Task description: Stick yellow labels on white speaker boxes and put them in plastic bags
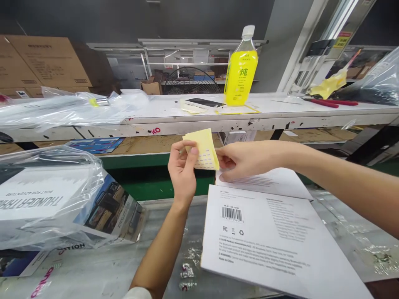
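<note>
My left hand (183, 170) holds a small stack of yellow label sheets (202, 145) between thumb and fingers, with rows of tiny print along the lower part. At the right edge of the sheets is my right hand (233, 160), its fingers curled together; what they pinch, if anything, is hidden. Under my right hand lies a white printed box (264, 180). A second white box (249, 241), with a barcode and small print, lies in front of it, nearer to me.
Plastic-wrapped printed boxes (62, 199) stand at left. Across the back runs a white shelf (149, 114) carrying a bottle of yellow drink (241, 74), a phone (205, 102), red-handled pliers (330, 103) and clear plastic bags (109, 104). Brown cartons (46, 62) are behind at left.
</note>
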The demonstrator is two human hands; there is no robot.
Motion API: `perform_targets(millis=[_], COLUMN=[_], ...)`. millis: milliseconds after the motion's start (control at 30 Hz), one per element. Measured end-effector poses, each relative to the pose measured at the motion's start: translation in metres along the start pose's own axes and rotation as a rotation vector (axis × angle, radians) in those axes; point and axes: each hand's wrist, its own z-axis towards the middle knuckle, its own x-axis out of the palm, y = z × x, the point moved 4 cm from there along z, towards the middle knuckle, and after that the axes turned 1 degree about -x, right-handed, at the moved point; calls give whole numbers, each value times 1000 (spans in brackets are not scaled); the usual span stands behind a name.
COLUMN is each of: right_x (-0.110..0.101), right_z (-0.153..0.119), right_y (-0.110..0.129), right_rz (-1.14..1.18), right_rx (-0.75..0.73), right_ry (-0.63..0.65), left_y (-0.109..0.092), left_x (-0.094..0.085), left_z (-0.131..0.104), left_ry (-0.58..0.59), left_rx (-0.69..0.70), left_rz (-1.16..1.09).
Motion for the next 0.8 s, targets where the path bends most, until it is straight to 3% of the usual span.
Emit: perform_targets(millis=[67, 200, 267, 400, 567, 800], right_x=[-9, -27, -24, -12, -11, -9], right_z=[-9, -40, -52, -53, -53, -60], right_y=[-4, 3, 12, 15, 11, 21], right_rz=[84, 116, 12, -110, -249, -374], right_rx=[-19, -121, -216, -303, -311, -375], right_ry=[-79, -627, -808, -939, -1089, -1086], left_y=[-17, -36, -40, -45, -48, -61], left_x=[-2, 5, 12, 23, 28, 36], left_z=[3, 7, 7, 7, 7, 6], left_ry=[32, 152, 222, 326, 355, 398], left_rx=[153, 203, 186, 188, 235, 477], left_rz=[199, 442, 442, 487, 599, 716])
